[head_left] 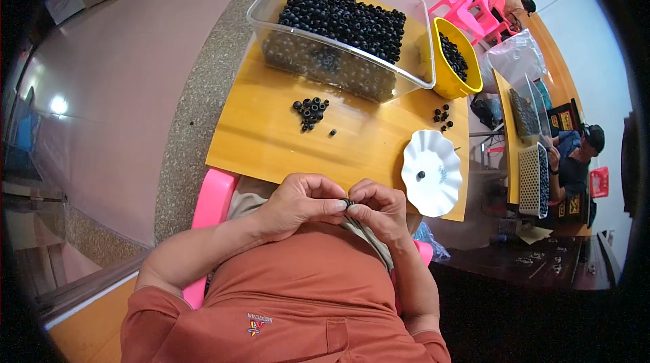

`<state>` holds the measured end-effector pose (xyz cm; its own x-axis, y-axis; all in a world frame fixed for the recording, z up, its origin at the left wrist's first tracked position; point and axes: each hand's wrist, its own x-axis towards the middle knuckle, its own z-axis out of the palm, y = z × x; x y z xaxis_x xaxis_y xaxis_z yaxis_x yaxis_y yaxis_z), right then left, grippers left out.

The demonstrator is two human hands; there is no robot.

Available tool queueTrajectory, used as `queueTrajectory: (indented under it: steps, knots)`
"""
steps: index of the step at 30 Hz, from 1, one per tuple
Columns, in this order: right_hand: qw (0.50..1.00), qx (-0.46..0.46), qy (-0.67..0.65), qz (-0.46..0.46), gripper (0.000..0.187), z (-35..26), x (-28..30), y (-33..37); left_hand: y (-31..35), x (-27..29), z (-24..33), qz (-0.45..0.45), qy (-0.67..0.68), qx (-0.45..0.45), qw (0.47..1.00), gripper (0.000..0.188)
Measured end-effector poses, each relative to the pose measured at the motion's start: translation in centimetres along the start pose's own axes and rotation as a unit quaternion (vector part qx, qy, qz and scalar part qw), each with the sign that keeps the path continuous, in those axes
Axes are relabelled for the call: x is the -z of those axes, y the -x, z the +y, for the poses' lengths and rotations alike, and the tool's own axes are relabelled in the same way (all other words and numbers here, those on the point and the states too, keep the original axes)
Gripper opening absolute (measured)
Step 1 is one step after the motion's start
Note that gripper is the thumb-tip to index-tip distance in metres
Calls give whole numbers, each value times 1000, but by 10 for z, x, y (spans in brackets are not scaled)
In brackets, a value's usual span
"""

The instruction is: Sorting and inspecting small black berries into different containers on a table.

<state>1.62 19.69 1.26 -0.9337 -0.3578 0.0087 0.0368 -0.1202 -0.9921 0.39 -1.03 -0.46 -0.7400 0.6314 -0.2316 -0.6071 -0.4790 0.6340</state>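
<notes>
Table (261, 143) ahead; left hand (296, 206) and right hand (380, 210) pinch a black bead (348, 203) between fingertips.

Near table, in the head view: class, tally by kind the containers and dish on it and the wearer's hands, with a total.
Clear bin: 1
Yellow tub: 1
White dish: 1
Hands, left hand and right hand, both on something small and black: 2
Total: 5

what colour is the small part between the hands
Black: the small part shows in the head view, the only one.
</notes>
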Motion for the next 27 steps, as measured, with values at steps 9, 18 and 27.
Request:
queueTrajectory:
  steps: [9,18,27]
  knots:
    - [999,-16,-26,-29,11,3,4,0,-1,1,1,-9,-15,13,1000,17]
    - [998,-24,-44,-27,11,5,5,1,-1,2,0,-27,-21,12,999,18]
    - [954,171,244,20,18,7,-6,-1,-3,7,-2,5,22,21,1000,17]
